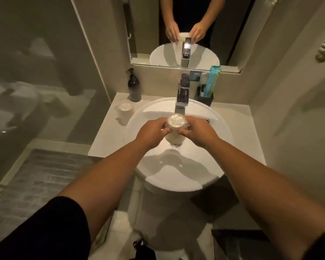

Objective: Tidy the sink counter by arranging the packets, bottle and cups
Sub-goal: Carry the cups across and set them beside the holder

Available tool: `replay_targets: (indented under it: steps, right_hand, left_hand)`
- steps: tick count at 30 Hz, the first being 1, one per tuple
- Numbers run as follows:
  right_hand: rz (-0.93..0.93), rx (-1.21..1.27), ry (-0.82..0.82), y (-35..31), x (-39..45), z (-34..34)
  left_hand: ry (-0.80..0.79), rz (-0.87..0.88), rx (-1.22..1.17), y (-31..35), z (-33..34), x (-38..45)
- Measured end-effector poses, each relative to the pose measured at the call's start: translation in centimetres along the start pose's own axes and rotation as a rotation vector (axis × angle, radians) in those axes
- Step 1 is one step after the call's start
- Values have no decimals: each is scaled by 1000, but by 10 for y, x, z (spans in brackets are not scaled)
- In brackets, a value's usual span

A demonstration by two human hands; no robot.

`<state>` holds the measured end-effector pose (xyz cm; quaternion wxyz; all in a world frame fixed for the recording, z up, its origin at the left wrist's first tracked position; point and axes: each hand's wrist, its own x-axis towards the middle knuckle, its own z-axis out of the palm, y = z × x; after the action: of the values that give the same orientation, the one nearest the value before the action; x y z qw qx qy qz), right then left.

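Both hands hold one wrapped cup [175, 128] upright above the white sink basin [214, 132], just in front of the tap. My left hand [154, 132] grips its left side and my right hand [197, 133] its right side. A second wrapped cup [124, 109] stands on the counter left of the basin. Behind it stands a dark pump bottle [134, 87] against the wall. At the back right, a black holder [204, 97] carries a teal packet [211, 81] that stands on end.
A chrome tap [182, 94] rises at the back of the basin. The beige counter [105, 136] ends at a glass shower wall on the left and a wall on the right. A mirror [176, 25] hangs above. A grey mat [36, 181] lies on the floor at left.
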<state>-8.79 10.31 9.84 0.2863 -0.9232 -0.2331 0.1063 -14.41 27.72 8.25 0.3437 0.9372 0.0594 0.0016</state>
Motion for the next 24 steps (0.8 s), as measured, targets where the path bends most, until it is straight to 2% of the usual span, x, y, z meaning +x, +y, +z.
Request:
replay_targets:
  steps: [10, 24]
  right_hand:
    - [173, 46, 105, 96, -29, -68]
    - [369, 105, 226, 175, 78, -102]
  left_hand:
    - [-90, 157, -19, 89, 75, 49]
    - [-198, 291, -38, 106, 123, 212]
